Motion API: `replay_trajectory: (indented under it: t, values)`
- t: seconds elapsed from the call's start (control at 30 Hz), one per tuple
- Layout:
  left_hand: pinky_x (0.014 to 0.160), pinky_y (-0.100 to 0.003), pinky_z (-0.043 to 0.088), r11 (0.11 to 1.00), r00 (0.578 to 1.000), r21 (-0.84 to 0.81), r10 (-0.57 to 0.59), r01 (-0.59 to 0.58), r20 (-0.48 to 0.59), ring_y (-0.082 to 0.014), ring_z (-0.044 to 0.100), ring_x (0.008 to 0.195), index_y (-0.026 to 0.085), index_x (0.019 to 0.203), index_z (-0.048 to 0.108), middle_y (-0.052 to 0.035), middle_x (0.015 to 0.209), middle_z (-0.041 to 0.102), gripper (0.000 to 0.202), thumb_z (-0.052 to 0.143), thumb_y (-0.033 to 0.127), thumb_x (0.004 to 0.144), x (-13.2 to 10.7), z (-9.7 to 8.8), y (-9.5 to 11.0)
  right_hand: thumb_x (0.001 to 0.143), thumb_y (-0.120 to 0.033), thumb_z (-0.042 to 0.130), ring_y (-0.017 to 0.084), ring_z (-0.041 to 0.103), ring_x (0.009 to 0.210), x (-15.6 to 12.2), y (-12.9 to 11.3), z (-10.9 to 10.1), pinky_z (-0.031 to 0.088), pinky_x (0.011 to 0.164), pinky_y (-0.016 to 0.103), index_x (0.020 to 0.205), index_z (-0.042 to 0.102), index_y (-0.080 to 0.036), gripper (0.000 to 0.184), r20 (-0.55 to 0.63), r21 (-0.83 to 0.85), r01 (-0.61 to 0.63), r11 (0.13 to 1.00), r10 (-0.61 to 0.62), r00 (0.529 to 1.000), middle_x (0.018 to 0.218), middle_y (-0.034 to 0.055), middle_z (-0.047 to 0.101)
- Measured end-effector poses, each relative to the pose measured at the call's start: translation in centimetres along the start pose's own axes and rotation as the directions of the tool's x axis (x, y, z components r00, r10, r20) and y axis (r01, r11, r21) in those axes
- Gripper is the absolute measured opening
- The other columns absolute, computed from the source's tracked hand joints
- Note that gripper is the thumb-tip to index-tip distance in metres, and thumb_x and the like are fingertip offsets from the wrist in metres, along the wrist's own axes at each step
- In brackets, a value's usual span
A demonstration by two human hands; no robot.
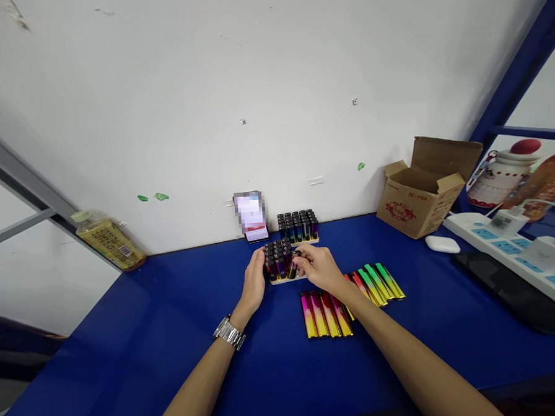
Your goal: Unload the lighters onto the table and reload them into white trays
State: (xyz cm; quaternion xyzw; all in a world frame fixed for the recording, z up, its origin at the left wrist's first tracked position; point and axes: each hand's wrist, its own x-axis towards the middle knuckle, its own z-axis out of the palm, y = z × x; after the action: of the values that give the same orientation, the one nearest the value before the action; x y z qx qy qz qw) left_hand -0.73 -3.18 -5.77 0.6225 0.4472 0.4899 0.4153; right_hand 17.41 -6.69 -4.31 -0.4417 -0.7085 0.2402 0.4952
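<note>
On the head view, I have my left hand (253, 282) loosely curved and partly open against the left side of the near rack (282, 281), which holds upright black-topped lighters (275, 258). My right hand (321, 268) pinches a single lighter (292, 270) between thumb and finger at the rack's near right part. Pink-and-yellow lighters (323, 314) lie flat on the desk (172, 337) nearer me; green-and-yellow ones (380, 282) lie farther right. A second rack (313, 241) stands just beyond, right of the phone (252, 214).

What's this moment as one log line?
left hand: beside near upright pieces; right hand: holding black-topped piece; table: glossy pieces lying flat
</note>
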Motion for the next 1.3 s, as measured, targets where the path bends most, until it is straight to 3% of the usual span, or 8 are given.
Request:
replay_trajectory:
  t: [0.23, 0.57, 0.73, 0.87, 1.0, 1.07, 1.17, 1.3]
  values:
    - [0.103, -0.036, 0.039, 1.000, 1.000, 0.022, 0.009, -0.009, 0.002, -0.0215, 0.056, 0.115, 0.018, 0.117, 0.059, -0.0065, 0.123, 0.063, 0.047, 0.035, 0.051, 0.093, 0.0, 0.0, 0.1, 0.093, -0.024, 0.046, 0.018, 0.063, 0.059, -0.2, 0.7, 0.2, 0.044, 0.057, 0.027, 0.086, 0.057, -0.019, 0.013, -0.032, -0.207, 0.136, 0.969, -0.145, 0.989, 0.068, 0.0043, 0.065]
    - [0.101, -0.036, 0.041, 0.996, 1.000, 0.089, 0.026, -0.026, 0.006, -0.0214, 0.055, 0.117, 0.019, 0.120, 0.056, -0.0067, 0.124, 0.062, 0.049, 0.029, 0.051, 0.095, -0.3, 0.1, 0.2, 0.090, -0.025, 0.056, 0.014, 0.048, 0.055, 0.2, -0.2, -0.3, 0.029, 0.054, 0.025, 0.068, 0.052, -0.019, 0.022, 0.107, -0.361, 0.094, 0.928, -0.059, 0.992, 0.061, 0.0006, 0.056]
    - [0.096, -0.036, 0.044, 0.975, 0.991, 0.195, 0.118, -0.105, -0.058, -0.0197, 0.056, 0.114, 0.020, 0.124, 0.050, -0.0080, 0.123, 0.060, 0.045, 0.026, 0.047, 0.097, -0.8, 0.0, 0.6, 0.083, -0.040, 0.065, 0.012, 0.045, 0.055, 0.3, -0.6, -1.0, 0.029, 0.053, 0.024, 0.060, 0.052, -0.018, 0.035, 0.163, -0.342, 0.022, 0.940, 0.036, 0.986, 0.061, 0.0003, 0.055]
    - [0.071, -0.030, 0.046, 0.776, 0.843, 0.464, 0.527, -0.427, -0.105, -0.0171, 0.057, 0.078, 0.018, 0.092, 0.055, -0.0058, 0.085, 0.061, 0.020, 0.046, 0.036, 0.090, -1.6, -0.4, 1.8, 0.080, -0.034, 0.067, 0.015, 0.053, 0.065, 0.2, -0.3, -1.5, 0.033, 0.057, 0.024, 0.070, 0.060, -0.017, 0.021, 0.244, -0.350, 0.043, 0.936, 0.047, 0.969, 0.072, 0.0034, 0.062]
    - [0.047, -0.025, 0.029, 0.438, 0.640, 0.507, 0.687, -0.742, 0.343, -0.0092, 0.036, 0.041, 0.020, 0.054, 0.042, 0.0044, 0.044, 0.040, 0.035, 0.047, 0.021, 0.088, -3.3, 0.1, 3.3, 0.076, -0.015, 0.064, 0.014, 0.052, 0.063, 0.3, 0.0, -1.4, 0.034, 0.057, 0.024, 0.068, 0.061, -0.016, 0.009, 0.292, -0.382, 0.040, 0.923, 0.079, 0.953, 0.071, 0.0036, 0.061]
    - [0.045, -0.026, 0.023, 0.368, 0.622, 0.518, 0.607, -0.772, 0.496, -0.0088, 0.034, 0.037, 0.019, 0.052, 0.044, 0.0041, 0.041, 0.042, 0.035, 0.047, 0.022, 0.087, -4.1, 0.7, 3.9, 0.076, -0.013, 0.064, 0.014, 0.051, 0.063, 0.4, 0.0, -1.3, 0.034, 0.057, 0.024, 0.066, 0.060, -0.015, 0.011, 0.292, -0.379, 0.024, 0.925, 0.095, 0.952, 0.069, 0.0034, 0.061]
    - [0.047, -0.027, 0.026, 0.368, 0.713, 0.612, 0.300, -0.700, 0.634, -0.0142, 0.049, 0.044, 0.019, 0.080, 0.062, 0.0015, 0.050, 0.055, 0.021, 0.049, 0.034, 0.087, -4.7, 1.4, 4.9, 0.077, -0.014, 0.064, 0.013, 0.051, 0.061, 0.5, 0.0, -1.3, 0.034, 0.056, 0.024, 0.065, 0.059, -0.015, 0.013, 0.299, -0.352, 0.008, 0.936, 0.104, 0.949, 0.068, 0.0026, 0.060]
    - [0.050, -0.027, 0.030, 0.420, 0.725, 0.671, -0.045, -0.610, 0.687, -0.0210, 0.059, 0.058, 0.018, 0.103, 0.061, -0.0041, 0.068, 0.065, 0.049, 0.044, 0.060, 0.086, -4.5, 1.4, 6.0, 0.077, -0.013, 0.064, 0.013, 0.051, 0.061, 0.4, 0.0, -1.3, 0.035, 0.056, 0.023, 0.064, 0.059, -0.015, 0.014, 0.285, -0.320, -0.020, 0.947, 0.116, 0.951, 0.067, 0.0019, 0.060]
